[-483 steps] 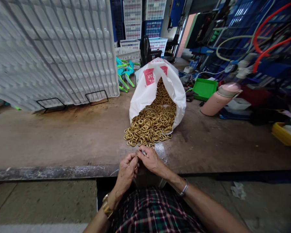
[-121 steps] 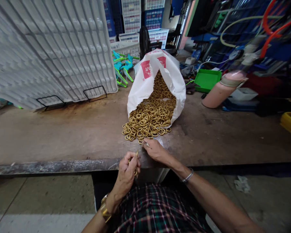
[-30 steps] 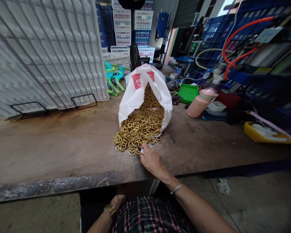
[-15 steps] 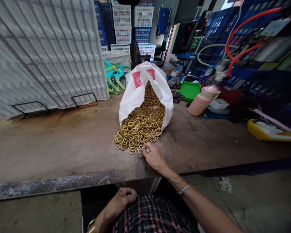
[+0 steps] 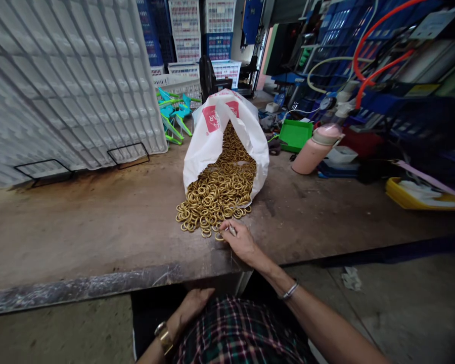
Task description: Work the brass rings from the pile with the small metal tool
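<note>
The left hand [image 5: 196,303] rests below the edge of the bench [image 5: 79,227], its fingers' state indiscernible; gold-coloured rings [image 5: 220,189] lie heaped from a white bag [image 5: 197,154], ahead-left of the nearer right hand [image 5: 244,246], whose fingers clamp a small pale object [image 5: 232,230].

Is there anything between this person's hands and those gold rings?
Nothing visible blocks the right hand, which grips a small pale object: it is at the near edge of the gold rings. For the left hand, lower by the lap, the table's front edge lies between.
</note>
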The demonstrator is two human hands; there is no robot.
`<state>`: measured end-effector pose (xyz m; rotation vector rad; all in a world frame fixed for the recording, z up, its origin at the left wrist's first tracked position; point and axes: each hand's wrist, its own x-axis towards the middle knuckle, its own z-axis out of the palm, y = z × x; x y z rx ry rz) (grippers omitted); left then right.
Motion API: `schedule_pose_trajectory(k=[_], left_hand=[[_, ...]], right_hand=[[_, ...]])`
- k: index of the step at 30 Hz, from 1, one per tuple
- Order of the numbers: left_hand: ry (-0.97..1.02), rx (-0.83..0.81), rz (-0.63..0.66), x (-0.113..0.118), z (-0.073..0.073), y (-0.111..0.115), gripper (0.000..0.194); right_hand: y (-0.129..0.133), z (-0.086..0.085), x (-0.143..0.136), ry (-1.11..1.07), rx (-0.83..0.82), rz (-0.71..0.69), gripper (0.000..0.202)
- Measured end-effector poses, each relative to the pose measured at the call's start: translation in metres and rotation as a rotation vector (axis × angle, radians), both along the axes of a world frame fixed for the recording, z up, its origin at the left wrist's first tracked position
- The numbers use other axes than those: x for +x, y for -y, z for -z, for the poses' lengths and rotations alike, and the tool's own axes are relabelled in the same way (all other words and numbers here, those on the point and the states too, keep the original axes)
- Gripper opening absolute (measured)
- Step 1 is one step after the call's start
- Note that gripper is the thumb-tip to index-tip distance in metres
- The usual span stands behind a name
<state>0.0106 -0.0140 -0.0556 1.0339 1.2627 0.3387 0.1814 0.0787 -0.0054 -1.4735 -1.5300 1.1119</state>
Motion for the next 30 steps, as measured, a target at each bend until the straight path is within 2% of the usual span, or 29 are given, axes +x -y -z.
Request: schedule_pose_trajectory(k=[1, 3, 4, 6, 9, 10, 12, 14, 17, 20, 24, 27, 30], left_hand=[[-0.026, -0.008, 0.038, 0.0, -0.01, 0.002, 0.03], [0.008, 0.084, 0.122, -0.001, -0.032, 0.006, 0.027], [0.021, 0.155, 0.122, -0.002, -0.042, 0.008, 0.026], [-0.001, 0.279, 0.015, -0.004, -0.056, 0.009, 0.025], [-0.085, 0.461, -0.257, -0.005, -0.067, 0.001, 0.023], [-0.099, 0.521, -0.321, -0.004, -0.069, -0.004, 0.024], [-0.084, 0.608, -0.348, -0.001, -0.07, -0.014, 0.029], [-0.071, 0.639, -0.299, 0.003, -0.069, -0.023, 0.031], [-0.091, 0.647, -0.227, 0.006, -0.064, -0.03, 0.023], [-0.106, 0.653, -0.224, 0.007, -0.06, -0.031, 0.02], [-0.034, 0.55, -0.271, 0.006, -0.059, -0.031, 0.023], [0.047, 0.404, -0.324, 0.007, -0.064, -0.031, 0.026], [0.079, 0.303, -0.348, 0.01, -0.07, -0.03, 0.029]], right_hand=[[0.0, 0.001, 0.0, -0.05, -0.04, -0.005, 0.011], [0.002, 0.002, -0.001, -0.141, -0.121, -0.018, 0.013], [0.003, 0.002, -0.002, -0.181, -0.165, -0.025, 0.013], [0.005, 0.001, -0.007, -0.266, -0.269, -0.043, 0.012], [0.009, -0.003, -0.016, -0.401, -0.398, -0.075, 0.012], [0.011, -0.004, -0.018, -0.429, -0.422, -0.085, 0.012], [0.013, -0.006, -0.023, -0.446, -0.442, -0.105, 0.012], [0.015, -0.006, -0.026, -0.449, -0.458, -0.114, 0.013], [0.017, -0.006, -0.029, -0.487, -0.491, -0.123, 0.014], [0.019, -0.005, -0.03, -0.503, -0.498, -0.137, 0.017], [0.02, -0.004, -0.031, -0.355, -0.391, -0.151, 0.018], [0.02, -0.007, -0.032, -0.2, -0.223, -0.184, 0.018], [0.02, -0.011, -0.033, -0.131, -0.169, -0.204, 0.018]])
